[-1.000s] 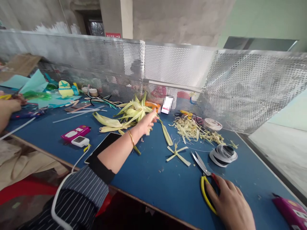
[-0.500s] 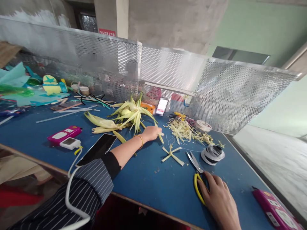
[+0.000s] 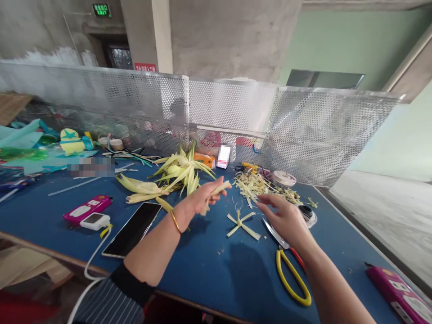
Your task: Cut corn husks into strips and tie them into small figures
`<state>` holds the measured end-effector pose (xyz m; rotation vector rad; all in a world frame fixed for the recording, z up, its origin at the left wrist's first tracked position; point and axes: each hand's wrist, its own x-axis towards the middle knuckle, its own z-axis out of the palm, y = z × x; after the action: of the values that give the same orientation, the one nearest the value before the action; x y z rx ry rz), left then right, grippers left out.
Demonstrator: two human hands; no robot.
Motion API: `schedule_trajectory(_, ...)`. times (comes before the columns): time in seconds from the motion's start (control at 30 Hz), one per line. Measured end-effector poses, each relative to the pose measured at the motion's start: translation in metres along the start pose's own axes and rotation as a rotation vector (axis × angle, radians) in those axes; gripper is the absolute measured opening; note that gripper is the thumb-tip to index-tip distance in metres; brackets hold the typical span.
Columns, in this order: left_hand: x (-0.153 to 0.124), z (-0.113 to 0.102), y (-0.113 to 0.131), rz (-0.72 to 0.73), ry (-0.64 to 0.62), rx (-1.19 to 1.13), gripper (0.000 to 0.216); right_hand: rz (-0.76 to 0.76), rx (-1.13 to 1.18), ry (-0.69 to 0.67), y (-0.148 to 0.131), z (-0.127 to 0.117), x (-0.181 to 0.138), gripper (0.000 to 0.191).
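1. Blue table [image 3: 199, 258], counted out: one husk cross [image 3: 239, 222], one pair of scissors [image 3: 293, 290], two magenta boxes [image 3: 398, 292], one dark-screened tablet [image 3: 133, 229], one black-and-white spool [image 3: 308, 213] partly behind an arm.
2. One husk strip [image 3: 221, 188] is in the left hand [image 3: 209, 194], pinched between thumb and fingers, left of the cross.
3. Right hand [image 3: 283, 217] shows nothing in its grasp; fingers close together and bent, thumb apart, near the scissor blades.
4. Leafy husks [image 3: 184, 166] and one heap of shreds [image 3: 254, 182] lie farther back, before perforated panels [image 3: 229, 105]; beyond stand concrete and green walls, with one lit exit sign [image 3: 101, 10].
5. Since half a second ago, the right hand has left the scissor handles; the left has lifted its strip.
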<state>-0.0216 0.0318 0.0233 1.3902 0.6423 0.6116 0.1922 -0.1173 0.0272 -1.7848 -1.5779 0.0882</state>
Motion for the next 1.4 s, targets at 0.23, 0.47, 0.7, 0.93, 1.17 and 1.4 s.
schedule_trajectory(0.23, 0.0, 0.031, -0.026, 0.011, 0.126, -0.212, 0.03, 0.197, 0.638, 0.027, -0.008, 0.047, 0.031, 0.049)
schedule_trajectory(0.47, -0.008, 0.048, -0.028, -0.013, 0.255, -0.13, 0.023, 0.261, 0.729, -0.068, -0.01, 0.069, 0.014, 0.045)
schedule_trajectory(0.7, -0.011, 0.053, -0.03, -0.084, 0.284, -0.18, 0.015, 0.31, 0.778, 0.089, -0.011, 0.076, 0.01, 0.037)
schedule_trajectory(0.93, -0.001, 0.041, -0.031, -0.084, 0.407, -0.212, 0.01, 0.416, 0.949, 0.261, -0.002, 0.064, 0.018, 0.035)
schedule_trajectory(1.17, 0.015, 0.008, -0.029, 0.125, 0.712, -0.09, 0.007, 0.411, 1.041, 0.505, 0.007, 0.049, 0.025, 0.028)
schedule_trajectory(1.4, 0.021, -0.011, -0.033, 0.015, 0.634, -0.232, 0.017, 0.354, 1.136, 0.686, 0.015, 0.034, 0.032, 0.028)
